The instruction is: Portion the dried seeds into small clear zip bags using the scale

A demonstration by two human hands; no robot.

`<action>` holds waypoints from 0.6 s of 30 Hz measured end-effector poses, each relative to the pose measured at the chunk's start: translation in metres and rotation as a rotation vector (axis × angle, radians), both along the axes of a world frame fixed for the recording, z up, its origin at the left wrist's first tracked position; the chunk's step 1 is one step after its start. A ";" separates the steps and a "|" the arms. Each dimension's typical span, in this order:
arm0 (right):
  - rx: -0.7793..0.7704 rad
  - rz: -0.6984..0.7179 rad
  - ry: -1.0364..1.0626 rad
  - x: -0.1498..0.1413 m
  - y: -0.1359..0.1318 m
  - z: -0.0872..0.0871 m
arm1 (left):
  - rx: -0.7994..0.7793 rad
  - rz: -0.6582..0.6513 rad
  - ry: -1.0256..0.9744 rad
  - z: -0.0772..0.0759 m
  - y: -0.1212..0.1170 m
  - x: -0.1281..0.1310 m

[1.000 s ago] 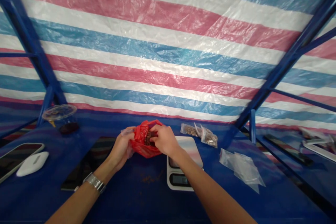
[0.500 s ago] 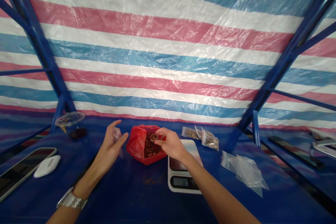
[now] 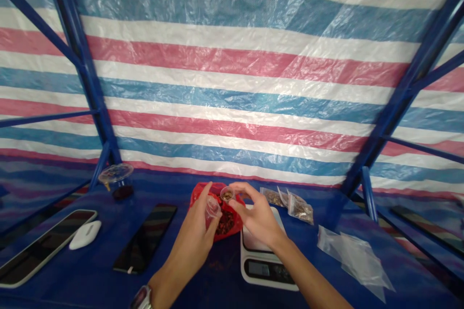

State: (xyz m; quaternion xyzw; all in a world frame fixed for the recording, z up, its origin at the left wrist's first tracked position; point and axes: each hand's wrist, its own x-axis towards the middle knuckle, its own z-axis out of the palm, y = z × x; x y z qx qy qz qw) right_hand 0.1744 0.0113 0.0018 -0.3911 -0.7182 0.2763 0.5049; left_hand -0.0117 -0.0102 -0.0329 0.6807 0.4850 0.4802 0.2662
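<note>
Between the thumb and fingers of my left hand (image 3: 197,224) is a small clear plastic bag (image 3: 212,207), its mouth held wide. My right hand (image 3: 259,215) pinches a small clear cup (image 3: 227,194) with some brownish bits inside, close to the bag's mouth. Both are above a red plastic bag (image 3: 237,224) of dark reddish-brown dried pieces (image 3: 226,222), too small to name. My left hand covers part of that red bag. Under my right hand and wrist stands a white digital scale (image 3: 250,275), its display lit.
Filled clear bags (image 3: 300,210) lie behind the scale, and flat clear zip bags (image 3: 357,256) to its right. A black phone (image 3: 147,239), a white case (image 3: 85,235), another phone (image 3: 43,248) and a clear cup of dark liquid (image 3: 121,186) are on the left. Blue metal posts (image 3: 384,101) flank the table.
My left hand has moved right, bringing the clear bag over the red bag. The small cup has come up out of the dried pieces with bits in it. The black phone now shows fully.
</note>
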 end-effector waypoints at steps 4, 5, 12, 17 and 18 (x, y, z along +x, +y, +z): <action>0.070 0.076 -0.218 0.005 -0.012 0.008 | -0.005 -0.036 0.069 -0.006 0.000 0.012; 0.097 0.091 -0.257 0.005 -0.014 0.009 | 0.007 -0.043 0.089 -0.008 0.000 0.016; 0.245 0.186 -0.383 0.004 -0.016 0.011 | 0.052 -0.068 0.069 -0.019 0.003 0.021; 0.278 0.177 -0.474 -0.004 -0.015 0.012 | 0.021 -0.085 0.036 -0.019 0.003 0.011; 0.288 0.174 -0.490 -0.006 -0.015 0.011 | 0.019 -0.082 0.037 -0.019 0.003 0.009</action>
